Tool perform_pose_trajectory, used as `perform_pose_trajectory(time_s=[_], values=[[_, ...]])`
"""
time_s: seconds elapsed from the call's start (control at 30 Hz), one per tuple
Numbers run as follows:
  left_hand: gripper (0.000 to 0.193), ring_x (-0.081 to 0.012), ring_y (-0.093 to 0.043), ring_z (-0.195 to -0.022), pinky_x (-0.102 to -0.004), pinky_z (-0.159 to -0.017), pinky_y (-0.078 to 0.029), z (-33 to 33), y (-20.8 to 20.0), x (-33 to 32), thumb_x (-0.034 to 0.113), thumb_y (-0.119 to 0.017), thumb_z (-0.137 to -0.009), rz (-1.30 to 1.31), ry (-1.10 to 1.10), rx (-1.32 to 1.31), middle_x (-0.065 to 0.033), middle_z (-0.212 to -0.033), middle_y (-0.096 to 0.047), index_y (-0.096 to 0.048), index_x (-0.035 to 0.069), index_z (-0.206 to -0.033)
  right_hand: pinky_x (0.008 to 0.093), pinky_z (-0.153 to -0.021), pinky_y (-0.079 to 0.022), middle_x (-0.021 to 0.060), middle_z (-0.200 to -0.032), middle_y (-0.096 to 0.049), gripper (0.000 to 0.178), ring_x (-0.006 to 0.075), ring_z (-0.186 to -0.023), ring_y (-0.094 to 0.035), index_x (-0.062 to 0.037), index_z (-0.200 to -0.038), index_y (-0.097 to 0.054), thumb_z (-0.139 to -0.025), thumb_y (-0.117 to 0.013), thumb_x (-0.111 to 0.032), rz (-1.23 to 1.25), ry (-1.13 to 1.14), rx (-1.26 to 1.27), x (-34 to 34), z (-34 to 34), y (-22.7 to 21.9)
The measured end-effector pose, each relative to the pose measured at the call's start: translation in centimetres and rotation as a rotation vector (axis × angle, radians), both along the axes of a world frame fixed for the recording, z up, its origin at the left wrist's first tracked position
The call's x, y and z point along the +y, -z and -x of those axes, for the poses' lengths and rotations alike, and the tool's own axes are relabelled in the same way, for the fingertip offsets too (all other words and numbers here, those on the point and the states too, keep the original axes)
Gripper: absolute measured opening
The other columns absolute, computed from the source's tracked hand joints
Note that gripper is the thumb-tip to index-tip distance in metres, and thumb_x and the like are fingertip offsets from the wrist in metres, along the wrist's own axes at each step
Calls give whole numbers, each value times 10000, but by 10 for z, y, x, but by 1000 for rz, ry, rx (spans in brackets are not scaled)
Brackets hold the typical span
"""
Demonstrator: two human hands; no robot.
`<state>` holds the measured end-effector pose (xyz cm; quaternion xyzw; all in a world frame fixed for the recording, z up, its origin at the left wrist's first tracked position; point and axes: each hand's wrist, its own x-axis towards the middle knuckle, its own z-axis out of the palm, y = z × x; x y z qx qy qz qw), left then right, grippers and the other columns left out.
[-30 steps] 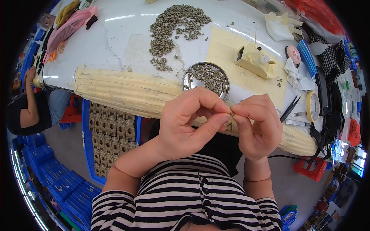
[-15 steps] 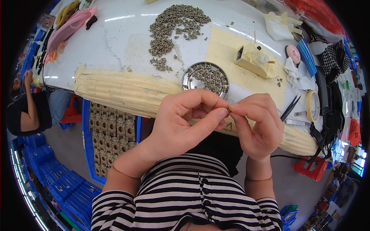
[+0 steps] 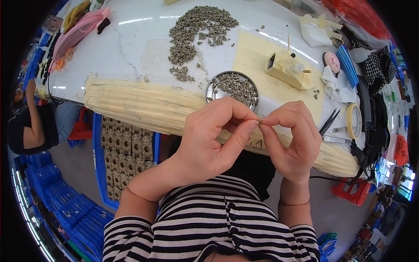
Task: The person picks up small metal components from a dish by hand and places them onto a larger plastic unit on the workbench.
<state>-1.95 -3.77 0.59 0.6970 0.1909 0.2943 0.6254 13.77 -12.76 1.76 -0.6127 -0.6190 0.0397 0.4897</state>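
Between the fingertips of both hands is a tiny metal part (image 3: 260, 122), too small to make out in detail. My left hand (image 3: 214, 137) pinches it from the left with thumb and forefinger. From the other side my right hand (image 3: 293, 139) closes thumb and forefinger on it. Just beyond the hands, a round steel dish (image 3: 211, 97) holds many small metal parts (image 3: 238, 87) of a like look. A large heap of such parts (image 3: 196, 26) lies farther back on the white table (image 3: 126, 48).
Tape covers the table's padded front edge (image 3: 131, 98). At right are a taped block-like fixture (image 3: 288, 70), tweezers (image 3: 329, 122) and a tape roll (image 3: 354, 121). A blue crate (image 3: 99, 163) of metal castings stands below left. Another person (image 3: 32, 124) sits at far left.
Both hands have risen slightly and the fingertips have shifted a little, leaving the tiny part more visible between them. The dish and heap look unchanged.
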Motion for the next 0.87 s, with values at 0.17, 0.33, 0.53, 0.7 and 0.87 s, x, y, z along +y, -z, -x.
perform_pose_trajectory(time_s=[0.17, 0.33, 0.53, 0.7, 0.87], values=[[81, -95, -629, -794, -229, -728, -555, 1, -7, 1, 17, -565, -981, 29, 7, 70, -66, -903, -619, -581, -47, -1027, 344, -668, -483, 83, -840, -611, 245, 259, -781, -589, -24, -878, -616, -700, -762, 60, 57, -43, -24, 2, -1, 0], [88, -82, -618, -768, -214, -699, -534, 1, -13, 2, 55, -562, -994, 317, 60, 39, -50, -858, -634, -584, -29, -1010, 358, -672, -476, 96, -858, -600, 245, 277, -787, -576, -26, -900, -597, -719, -743, 52, 31, -57, -40, 1, 0, 3], [112, -78, -606, -742, -211, -677, -517, 2, -17, 7, 90, -577, -994, 433, 105, 45, -41, -826, -637, -587, -21, -990, 357, -660, -473, 102, -855, -593, 242, 277, -779, -573, -22, -893, -599, -713, -743, 49, 27, -93, -60, 2, -2, 0], [133, -82, -606, -715, -209, -656, -517, 2, -23, 16, 106, -602, -981, 483, 191, 97, -42, -799, -638, -599, -23, -948, 361, -645, -465, 105, -843, -585, 263, 282, -746, -565, -17, -890, -603, -678, -744, 49, -6, -133, -109, 0, -6, -3], [157, -87, -613, -707, -209, -637, -519, 1, -24, 20, 126, -615, -976, 486, 256, 142, -49, -794, -645, -602, -26, -934, 369, -642, -466, 97, -841, -589, 283, 276, -738, -562, -18, -898, -606, -657, -742, 44, -49, -167, -180, -1, -9, -4]])
